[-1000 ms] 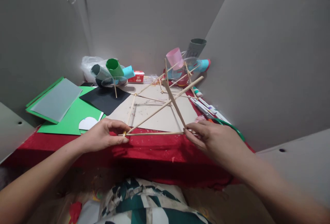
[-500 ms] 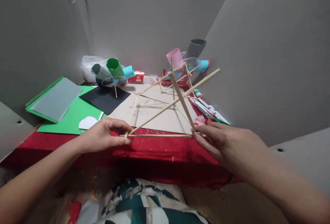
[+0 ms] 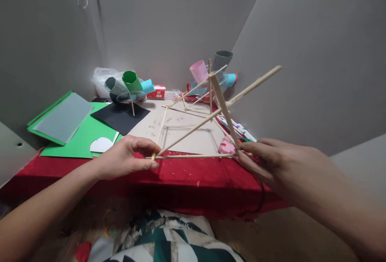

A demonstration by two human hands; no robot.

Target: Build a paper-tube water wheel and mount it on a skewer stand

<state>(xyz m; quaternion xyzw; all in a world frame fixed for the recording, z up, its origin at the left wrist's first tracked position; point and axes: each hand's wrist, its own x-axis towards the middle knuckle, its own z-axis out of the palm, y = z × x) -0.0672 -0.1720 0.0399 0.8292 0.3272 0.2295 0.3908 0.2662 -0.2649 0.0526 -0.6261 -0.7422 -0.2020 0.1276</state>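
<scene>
Between my hands is a frame of thin wooden sticks (image 3: 193,133), joined at its corners with small yellowish bands. My left hand (image 3: 132,155) pinches the near left corner, thumb below and fingers above the joint. At the near right corner, my right hand (image 3: 265,159) grips the frame where an upright stick (image 3: 224,105) meets the bottom one. Two long sticks cross above the middle, one slanting up to the right past the other. The frame's far end reaches over a beige board (image 3: 183,139). My right fingertips partly hide the corner they hold.
Red cloth (image 3: 187,175) covers the table. At left lie green sheets (image 3: 69,141), a black sheet (image 3: 120,115) and a white half-disc (image 3: 101,145). Paper tubes (image 3: 131,81) stand behind, beside a red box (image 3: 157,91). A pink tube (image 3: 199,71) is at the back right. Grey walls enclose the table.
Both hands have shifted slightly right with the stick frame. The frame has turned a little, its crossing sticks now further right, and pink material beside the right hand shows more.
</scene>
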